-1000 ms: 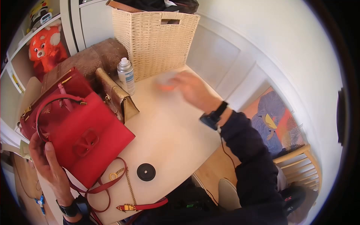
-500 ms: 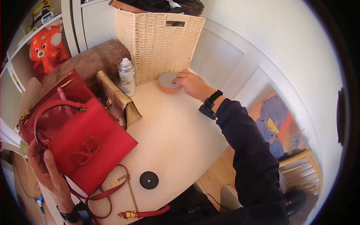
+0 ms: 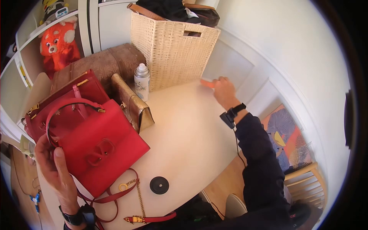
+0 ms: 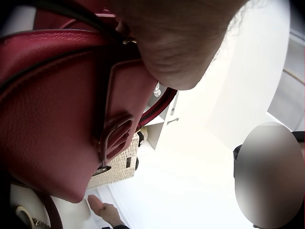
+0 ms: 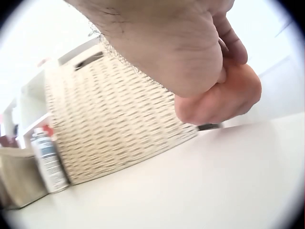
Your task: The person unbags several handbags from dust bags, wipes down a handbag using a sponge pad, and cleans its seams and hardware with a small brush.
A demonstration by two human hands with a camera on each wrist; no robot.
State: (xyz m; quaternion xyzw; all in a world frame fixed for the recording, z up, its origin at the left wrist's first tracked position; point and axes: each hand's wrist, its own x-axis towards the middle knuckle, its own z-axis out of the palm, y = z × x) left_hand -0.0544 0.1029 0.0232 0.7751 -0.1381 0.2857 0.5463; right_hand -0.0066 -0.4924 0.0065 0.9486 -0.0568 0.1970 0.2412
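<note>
The red handbag (image 3: 103,145) with a V-shaped clasp leans toward the table's left front, its side and handle base in my left hand (image 3: 59,174). In the left wrist view, that hand (image 4: 176,43) is over the top of the red bag (image 4: 57,109). At the table's far right, my right hand (image 3: 225,92) grips an orange thing (image 3: 207,83). The right wrist view shows it as rounded and orange (image 5: 219,102), under the curled fingers of the right hand (image 5: 176,43), close above the table. Its other side is hidden.
Behind the bag are a darker red bag (image 3: 50,119), a gold purse (image 3: 132,101), a brown bag (image 3: 103,63) and a spray can (image 3: 142,82). A wicker basket (image 3: 180,53) stands at the back. A black disc (image 3: 159,185) and straps (image 3: 111,197) lie in front.
The right hand has carried the orange thing rightward, away from the spray can, and its grey top no longer shows. The left hand keeps its hold on the red bag. The head view has shifted.
</note>
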